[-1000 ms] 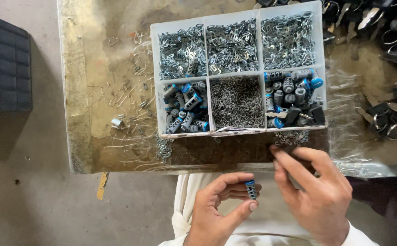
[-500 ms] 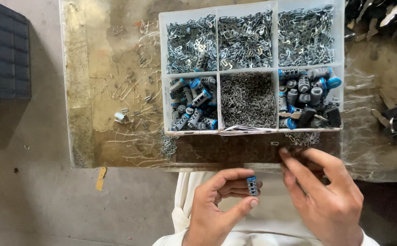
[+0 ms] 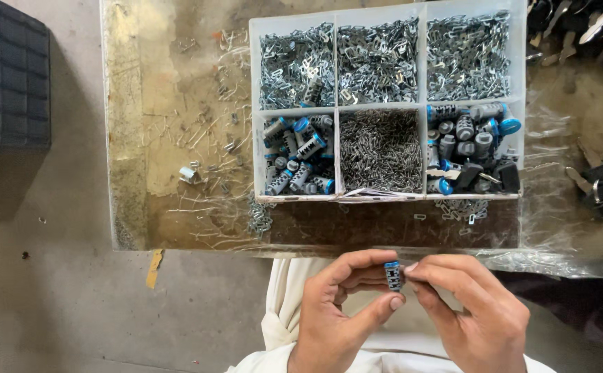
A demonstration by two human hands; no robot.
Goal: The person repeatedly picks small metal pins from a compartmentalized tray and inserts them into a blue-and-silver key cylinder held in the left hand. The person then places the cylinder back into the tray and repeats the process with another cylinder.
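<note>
1. Cylinder (image 3: 392, 275) — small, dark, blue-capped — is held upright above the lap, below the near edge of the worn, stained desk (image 3: 170, 124) on a grey concrete floor (image 3: 52, 276).
2. Left hand (image 3: 336, 311) pinches it between thumb and fingers; right hand (image 3: 477, 311) fingertips touch its side.
3. Compartment tray (image 3: 384, 103) of metal parts sits on the desk.

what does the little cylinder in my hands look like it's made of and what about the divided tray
The small cylinder looks like grey metal with a blue, probably plastic, cap: dull sheen, slotted side. The compartment tray looks like translucent white plastic, with thin, pale, slightly see-through walls.
</note>
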